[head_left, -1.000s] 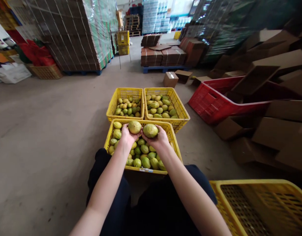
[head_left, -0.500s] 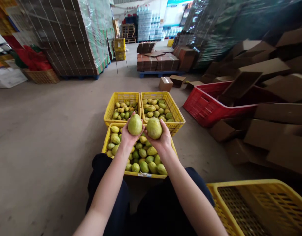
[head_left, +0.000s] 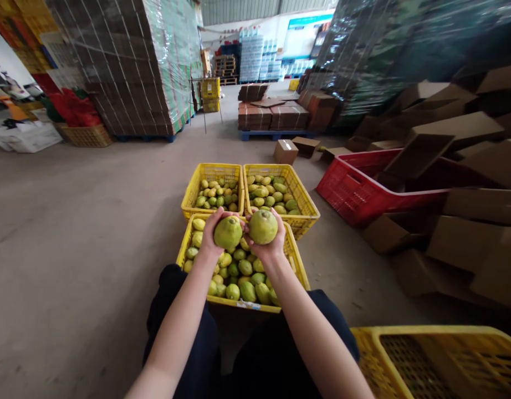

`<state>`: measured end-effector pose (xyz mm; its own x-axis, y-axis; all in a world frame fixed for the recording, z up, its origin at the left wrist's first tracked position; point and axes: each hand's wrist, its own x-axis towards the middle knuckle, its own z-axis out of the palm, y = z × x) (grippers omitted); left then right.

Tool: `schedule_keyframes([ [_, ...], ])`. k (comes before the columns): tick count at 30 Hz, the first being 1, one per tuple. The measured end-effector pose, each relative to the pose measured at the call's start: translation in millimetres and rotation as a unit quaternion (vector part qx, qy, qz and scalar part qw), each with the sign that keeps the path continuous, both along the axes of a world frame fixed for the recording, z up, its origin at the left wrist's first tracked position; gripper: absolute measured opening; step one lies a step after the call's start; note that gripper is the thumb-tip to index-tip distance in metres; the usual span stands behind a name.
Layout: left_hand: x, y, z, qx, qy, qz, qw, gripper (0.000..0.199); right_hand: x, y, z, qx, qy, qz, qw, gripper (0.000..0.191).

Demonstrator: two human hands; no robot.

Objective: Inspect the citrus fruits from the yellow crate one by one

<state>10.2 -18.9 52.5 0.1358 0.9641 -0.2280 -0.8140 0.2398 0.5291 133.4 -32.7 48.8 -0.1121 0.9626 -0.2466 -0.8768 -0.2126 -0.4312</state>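
Observation:
My left hand (head_left: 214,230) is wrapped round a green-yellow papaya (head_left: 228,233), its stem end tilted up towards me. In my right hand (head_left: 275,244) is a rounder papaya (head_left: 262,227), its stem scar facing up. Both fruits are held side by side, slightly apart, above the near yellow crate (head_left: 244,303). Several green and yellow papayas (head_left: 247,291) fill that crate, partly hidden by my hands and forearms. Beyond it stand a left yellow crate (head_left: 212,211) and a right yellow crate (head_left: 307,217), both holding more of the fruit.
At the lower right is another yellow crate (head_left: 430,331). A red crate (head_left: 351,191) and a heap of cardboard boxes (head_left: 463,238) lie to the right. Flattened cartons (head_left: 274,117) sit on a blue pallet ahead. Wrapped stacks (head_left: 126,72) rise at the left and right.
Both papayas have turned in my hands, bringing their stem ends into view. The whole scene sits slightly lower and further right in the picture.

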Motion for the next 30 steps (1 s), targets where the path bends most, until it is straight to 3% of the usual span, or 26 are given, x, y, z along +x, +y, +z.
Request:
schedule_keyframes([
  [3, -2, -3, -1.3, 0.013, 0.001, 0.012, 1.000, 0.040, 0, -1, -1.2, 0.022, -0.011, 0.016, 1.000, 0.037],
  [8, -3, 5, -4.4, -0.033, -0.042, 0.010, 0.999, 0.037, -5, 0, -6.8, 0.004, -0.022, 0.032, 0.999, 0.039],
  [12, -1, 13, -8.9, -0.075, -0.050, 0.033, 0.995, 0.044, -10, 4, -13.5, 0.001, 0.011, -0.005, 1.000, 0.029],
  [15, 1, 16, -14.5, -0.090, -0.068, 0.092, 0.989, 0.025, -10, 7, -16.9, -0.013, 0.015, -0.048, 0.999, 0.014],
  [18, 1, 16, -18.7, -0.090, -0.073, 0.117, 0.986, 0.014, -9, 10, -17.4, -0.052, 0.009, -0.099, 0.994, 0.010],
  [23, -2, 19, -19.8, -0.100, -0.068, 0.080, 0.989, 0.023, -3, 13, -18.7, -0.042, -0.007, -0.073, 0.996, 0.037],
  [30, -3, 22, -12.5, -0.095, -0.042, 0.011, 0.995, 0.044, 7, 15, -29.0, 0.019, -0.015, -0.028, 0.999, 0.030],
])
